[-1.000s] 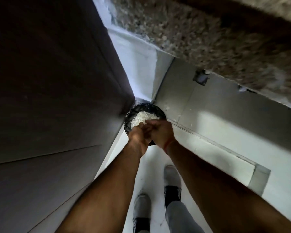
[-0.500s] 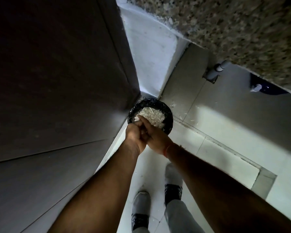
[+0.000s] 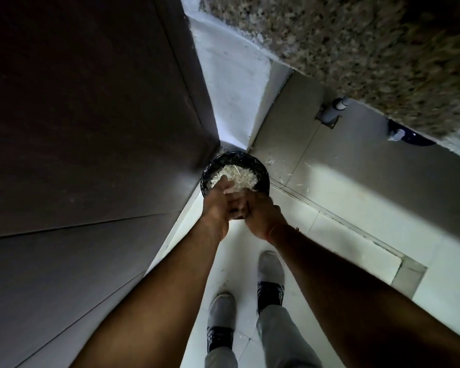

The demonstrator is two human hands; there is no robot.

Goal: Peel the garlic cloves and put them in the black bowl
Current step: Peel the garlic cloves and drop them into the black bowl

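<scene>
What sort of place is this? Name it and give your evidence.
Probably a home kitchen corner, seen looking straight down. A speckled granite counter overhangs a pale tiled floor, and a black-lined bin of white peelings stands against a dark cabinet panel.

1. Dark cabinet wall [image 3: 91, 128]: closes the whole left side, touching the black bin [image 3: 260, 170].
2. Speckled stone desk [image 3: 356, 49]: overhangs upper right.
3. White corner wall [image 3: 231, 88]: blocks behind bin.
4. Bin mouth: open from above, both hands crowd its near rim.
5. Floor [image 3: 343, 235]: open right of arms.
6. Shoes [image 3: 270, 266]: stand below.
</scene>
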